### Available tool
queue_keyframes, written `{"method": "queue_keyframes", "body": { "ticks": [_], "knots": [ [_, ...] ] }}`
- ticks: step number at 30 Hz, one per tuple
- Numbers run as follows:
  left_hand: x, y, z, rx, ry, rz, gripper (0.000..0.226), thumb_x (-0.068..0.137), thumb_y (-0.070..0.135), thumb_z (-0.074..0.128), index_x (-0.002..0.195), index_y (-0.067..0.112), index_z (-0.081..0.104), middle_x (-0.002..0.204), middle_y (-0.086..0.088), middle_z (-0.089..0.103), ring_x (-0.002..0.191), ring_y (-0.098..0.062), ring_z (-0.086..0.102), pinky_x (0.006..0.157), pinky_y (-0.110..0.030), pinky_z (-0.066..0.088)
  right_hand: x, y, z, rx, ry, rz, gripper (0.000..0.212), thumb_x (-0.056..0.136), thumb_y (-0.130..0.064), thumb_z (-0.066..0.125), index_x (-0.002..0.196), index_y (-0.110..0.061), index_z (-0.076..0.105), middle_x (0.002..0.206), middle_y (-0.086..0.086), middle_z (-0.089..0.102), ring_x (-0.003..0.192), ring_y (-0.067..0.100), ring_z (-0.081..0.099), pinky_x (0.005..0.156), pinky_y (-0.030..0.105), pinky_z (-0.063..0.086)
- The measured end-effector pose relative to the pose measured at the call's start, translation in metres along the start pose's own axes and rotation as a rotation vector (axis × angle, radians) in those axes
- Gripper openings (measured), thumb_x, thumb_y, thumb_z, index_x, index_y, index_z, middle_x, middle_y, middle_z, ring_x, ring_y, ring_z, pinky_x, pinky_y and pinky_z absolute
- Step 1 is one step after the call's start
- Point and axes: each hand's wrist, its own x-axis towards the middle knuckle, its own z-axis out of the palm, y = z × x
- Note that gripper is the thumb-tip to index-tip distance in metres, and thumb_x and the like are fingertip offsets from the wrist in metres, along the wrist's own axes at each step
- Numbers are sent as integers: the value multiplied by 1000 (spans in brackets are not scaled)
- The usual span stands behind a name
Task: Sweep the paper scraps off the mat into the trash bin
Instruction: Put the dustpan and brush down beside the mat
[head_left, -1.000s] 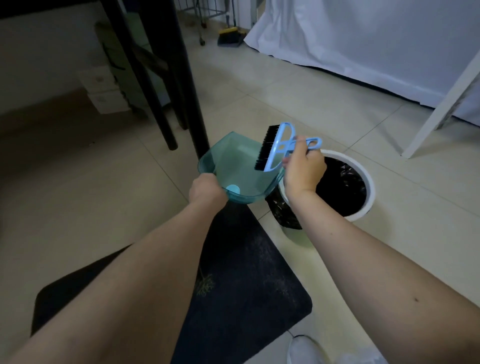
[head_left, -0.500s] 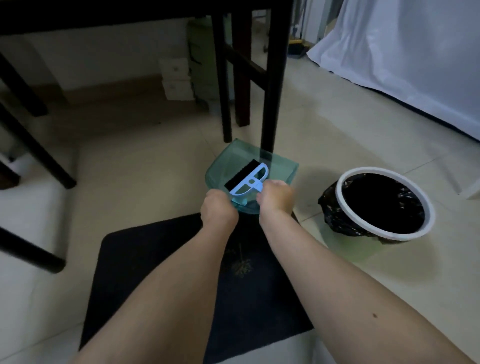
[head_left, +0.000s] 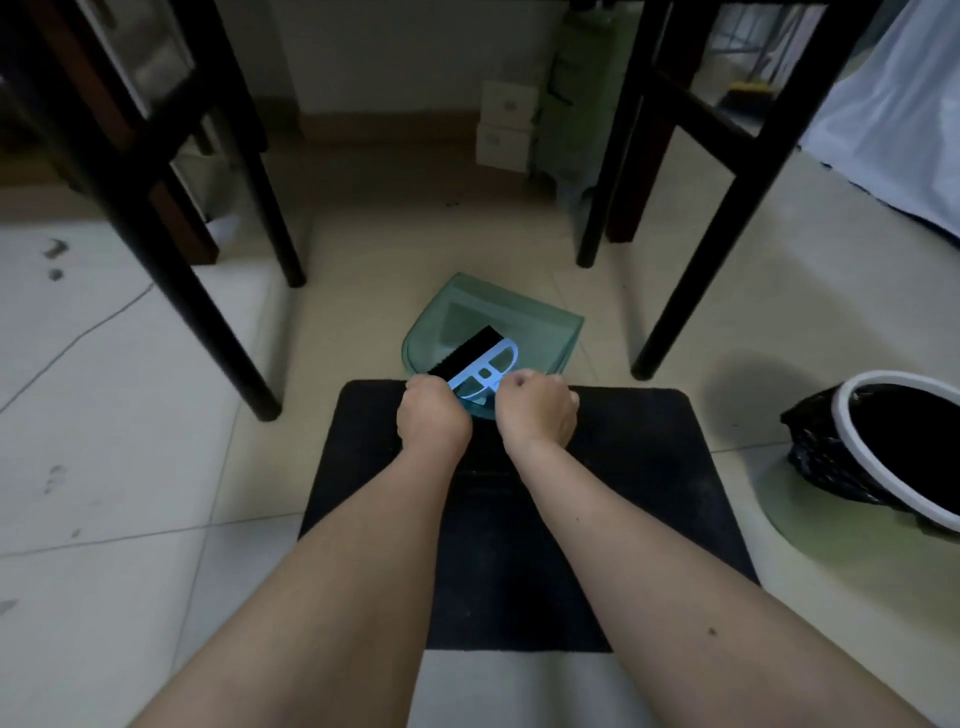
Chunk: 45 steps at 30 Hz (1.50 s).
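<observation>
Your hands (head_left: 435, 415) meet at the mat's (head_left: 649, 467) twelve o'clock edge.
Brush (head_left: 475, 361) lies in the dustpan (head_left: 519, 317); trash bin (head_left: 883, 457) at three o'clock.

Both bare forearms are stretched forward and down from the lower edge of the view, converging toward the middle. The left hand (head_left: 434, 415) is curled into a fist with its back turned up, its fingers hidden beneath. The right hand (head_left: 537, 410) is likewise closed, knuckles forward, just beside the left, a narrow gap being kept between them.
</observation>
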Motion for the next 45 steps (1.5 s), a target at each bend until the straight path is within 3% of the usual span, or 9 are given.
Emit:
{"method": "queue_keyframes", "body": {
  "ticks": [4, 9, 12, 22, 26, 35, 39, 45],
  "knots": [
    [17, -69, -24, -59, 18, -77, 33, 79, 10, 65, 109, -3, 58, 103, -17, 67, 94, -31, 65, 62, -32, 43, -30, -20, 41, 120, 50, 13, 34, 96, -27, 35, 98, -21, 69, 112, 3, 54, 100, 21, 40, 76, 32, 40],
    [35, -171, -46, -71, 103, -145, 19, 82, 11, 58, 97, 0, 62, 95, -16, 66, 79, -29, 60, 59, -29, 40, -62, -28, 100, 152, -49, 10, 34, 98, -25, 34, 108, -20, 66, 115, 3, 54, 106, 22, 44, 78, 31, 35],
    [41, -225, -52, -43, 137, -216, 22, 83, 12, 61, 101, -1, 62, 101, -16, 64, 91, -32, 63, 64, -30, 42, -79, -20, 143, 116, -125, 20, 34, 98, -24, 34, 105, -20, 67, 113, 4, 55, 106, 22, 46, 81, 34, 41],
    [59, -364, -32, -146, 121, -622, 41, 81, 2, 62, 119, -7, 49, 106, -21, 64, 99, -37, 63, 65, -32, 42, -115, 49, 260, -83, -330, 88, 30, 95, -28, 34, 82, -24, 61, 96, 3, 57, 94, 27, 58, 83, 46, 52],
    [65, -396, -25, -144, 120, -703, 49, 83, 0, 59, 129, -8, 43, 113, -22, 61, 106, -39, 60, 73, -36, 45, -127, 60, 295, -118, -404, 71, 30, 95, -28, 33, 78, -25, 58, 93, 5, 60, 93, 27, 58, 83, 45, 52],
    [73, -423, -18, -169, 141, -743, 44, 85, 0, 57, 125, -6, 41, 114, -23, 58, 108, -40, 57, 74, -38, 42, -141, 57, 338, -143, -469, 19, 36, 96, -30, 34, 92, -16, 67, 99, 7, 60, 96, 28, 57, 85, 44, 50],
    [77, -420, -21, -158, 123, -760, 51, 86, 0, 55, 133, -6, 35, 118, -23, 58, 109, -39, 57, 85, -43, 47, -139, 57, 340, -161, -474, 14, 36, 96, -29, 35, 92, -15, 67, 99, 8, 59, 95, 28, 57, 83, 42, 50],
    [79, -408, -30, -86, 89, -836, 58, 88, 2, 48, 142, -3, 27, 130, -22, 53, 119, -39, 51, 101, -47, 42, -134, 56, 334, -155, -473, 10, 35, 97, -29, 34, 92, -14, 66, 99, 7, 59, 96, 27, 57, 83, 42, 50]
  ]
}}
